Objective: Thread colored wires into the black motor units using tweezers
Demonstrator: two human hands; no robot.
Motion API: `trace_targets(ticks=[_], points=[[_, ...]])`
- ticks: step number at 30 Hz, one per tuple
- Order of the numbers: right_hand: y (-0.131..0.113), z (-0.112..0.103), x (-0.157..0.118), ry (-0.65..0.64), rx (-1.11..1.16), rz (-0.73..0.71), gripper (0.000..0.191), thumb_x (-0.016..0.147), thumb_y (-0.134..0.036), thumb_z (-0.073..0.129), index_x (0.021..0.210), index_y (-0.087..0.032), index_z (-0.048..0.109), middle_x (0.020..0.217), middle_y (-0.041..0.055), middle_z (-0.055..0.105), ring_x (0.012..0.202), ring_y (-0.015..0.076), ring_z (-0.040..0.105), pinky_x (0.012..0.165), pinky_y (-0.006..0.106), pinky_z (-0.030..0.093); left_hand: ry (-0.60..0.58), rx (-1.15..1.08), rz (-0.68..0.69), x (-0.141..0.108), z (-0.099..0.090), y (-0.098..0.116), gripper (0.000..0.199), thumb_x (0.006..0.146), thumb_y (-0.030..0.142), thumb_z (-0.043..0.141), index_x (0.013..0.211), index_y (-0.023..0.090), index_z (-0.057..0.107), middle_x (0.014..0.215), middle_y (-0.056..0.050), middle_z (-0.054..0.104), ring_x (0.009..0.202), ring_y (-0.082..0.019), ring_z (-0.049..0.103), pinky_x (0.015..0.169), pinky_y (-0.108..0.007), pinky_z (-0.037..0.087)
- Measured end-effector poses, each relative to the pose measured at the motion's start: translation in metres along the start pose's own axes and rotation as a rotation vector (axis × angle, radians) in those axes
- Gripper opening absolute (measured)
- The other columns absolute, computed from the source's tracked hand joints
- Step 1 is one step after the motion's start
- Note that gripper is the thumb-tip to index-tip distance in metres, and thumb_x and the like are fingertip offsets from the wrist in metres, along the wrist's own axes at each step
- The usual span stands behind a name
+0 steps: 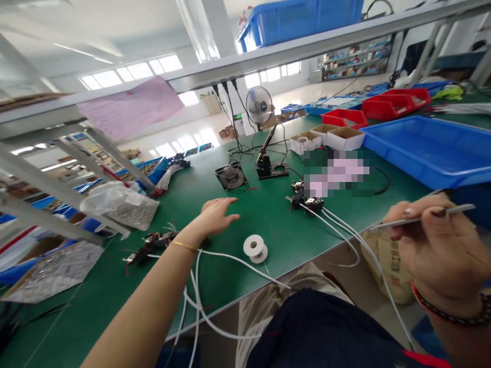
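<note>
My left hand (218, 217) reaches over the green bench, thumb and fingers apart, with nothing visible in it. Close to it are a solder wire spool (255, 249), white with little wire showing, and a small black fan (231, 176) with a round grille. Beneath my left forearm lies a wired assembly (153, 244), partly hidden, with white cables (230, 259). At the right, past the bench edge, my right hand (441, 250) grips slim metal tweezers (460, 208), their pointed end toward the left. Another wired assembly (309, 202) with white cables lies between my hands.
A soldering iron (264, 145) stands in its holder (272, 168) at the back. Small white boxes (345, 138), red bins (397, 105) and a large blue tray (429, 153) are at the right. A plastic bag (130, 207) of small parts lies left, and a shelf (307, 43) crosses above.
</note>
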State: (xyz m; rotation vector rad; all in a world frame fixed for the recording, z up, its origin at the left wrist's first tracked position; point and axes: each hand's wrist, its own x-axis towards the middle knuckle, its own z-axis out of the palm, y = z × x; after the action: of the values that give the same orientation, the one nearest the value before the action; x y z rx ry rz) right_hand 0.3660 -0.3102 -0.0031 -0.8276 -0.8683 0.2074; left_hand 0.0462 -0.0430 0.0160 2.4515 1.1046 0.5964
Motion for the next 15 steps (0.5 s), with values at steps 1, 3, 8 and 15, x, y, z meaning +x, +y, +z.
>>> trace_targets(ticks=[1,3,8,15], points=[[-0.001,-0.002,0.002,0.01,0.004,-0.013,0.025,0.101,-0.034,0.074,0.081,-0.019,0.072,0.068,0.0024,0.055,0.056,0.0165,0.057,0.05,0.032,0.044,-0.122,0.023,0.054,0.021,0.013,0.014,0.048,0.09,0.031,0.078,0.136,0.019,0.071,0.139,-0.01,0.07,0.141,-0.034,0.059,0.128,-0.053,0.035],[-0.004,-0.004,0.003,0.024,0.002,-0.019,0.025,0.101,-0.035,0.074,0.082,-0.02,0.072,0.068,0.002,0.054,0.056,0.0165,0.056,0.05,0.032,0.043,-0.346,0.082,0.147,0.061,0.044,0.045,0.075,0.08,0.025,0.084,0.151,0.028,0.062,0.148,-0.008,0.065,0.141,-0.031,0.059,0.125,-0.044,0.04],[-0.012,-0.02,0.001,0.076,-0.04,-0.029,0.026,0.102,-0.035,0.073,0.081,-0.019,0.072,0.07,0.004,0.056,0.059,0.0186,0.056,0.051,0.035,0.044,-0.566,0.219,0.245,0.121,0.106,0.095,0.091,0.076,0.021,0.084,0.16,0.027,0.05,0.144,-0.012,0.058,0.142,-0.035,0.055,0.127,-0.046,0.038],[-0.01,-0.042,0.006,0.141,-0.057,-0.074,0.024,0.098,-0.034,0.078,0.081,-0.018,0.072,0.071,0.0039,0.058,0.057,0.0183,0.058,0.05,0.035,0.044,-0.564,0.225,0.165,0.1,0.092,0.077,0.069,0.073,0.024,0.083,0.136,0.014,0.058,0.128,-0.016,0.066,0.121,-0.036,0.066,0.113,-0.053,0.051]])
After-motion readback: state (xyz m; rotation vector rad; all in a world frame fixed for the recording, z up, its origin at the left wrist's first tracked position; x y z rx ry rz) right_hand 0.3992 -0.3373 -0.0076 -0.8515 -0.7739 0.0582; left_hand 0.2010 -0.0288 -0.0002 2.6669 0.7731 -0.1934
